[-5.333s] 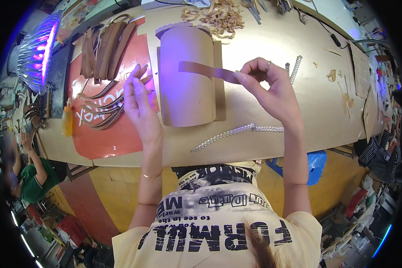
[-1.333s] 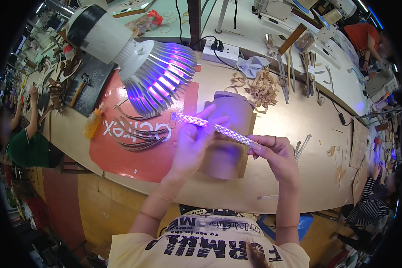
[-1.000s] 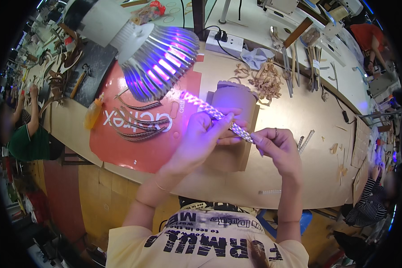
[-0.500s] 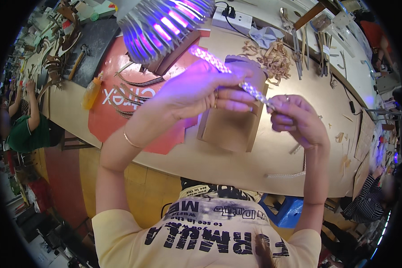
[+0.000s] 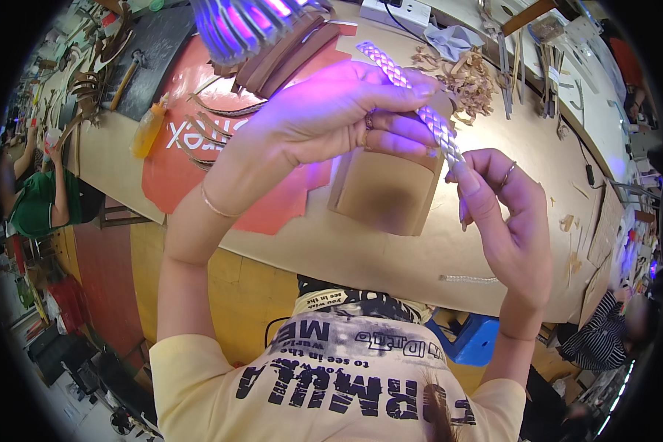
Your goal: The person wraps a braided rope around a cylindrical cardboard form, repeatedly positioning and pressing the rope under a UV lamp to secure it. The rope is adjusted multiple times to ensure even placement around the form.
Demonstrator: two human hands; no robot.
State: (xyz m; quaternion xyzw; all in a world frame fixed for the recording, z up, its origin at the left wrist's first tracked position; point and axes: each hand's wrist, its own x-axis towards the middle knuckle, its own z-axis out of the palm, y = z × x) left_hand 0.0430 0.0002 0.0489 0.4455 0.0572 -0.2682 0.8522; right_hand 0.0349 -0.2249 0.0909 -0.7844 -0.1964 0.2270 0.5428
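Observation:
A pale braided strap (image 5: 437, 127) slants down from upper left to lower right above the table, lit purple by the lamp. My left hand (image 5: 346, 110) is closed round its middle, thumb on top and fingers beneath, with the upper end sticking out past the thumb. My right hand (image 5: 512, 214) pinches the lower end between thumb and forefinger. Beneath the hands stands a brown block-like form (image 5: 383, 195) with a curved top edge, partly hidden by my left hand. Another short pale braided piece (image 5: 468, 279) lies on the table near my right wrist.
A finned lamp (image 5: 247, 26) hangs at the upper left over stacked brown strips (image 5: 291, 55). A red sheet (image 5: 265, 210), orange bottle (image 5: 149, 131) and hammer (image 5: 127, 79) lie left. Brown shavings (image 5: 468, 85) and a power strip (image 5: 401, 15) are at the back. Other people work at both sides.
My left hand has slid a little to the right. My right hand has come lower and nearer, its grip still at the strap's lower end. The strap now hangs more steeply.

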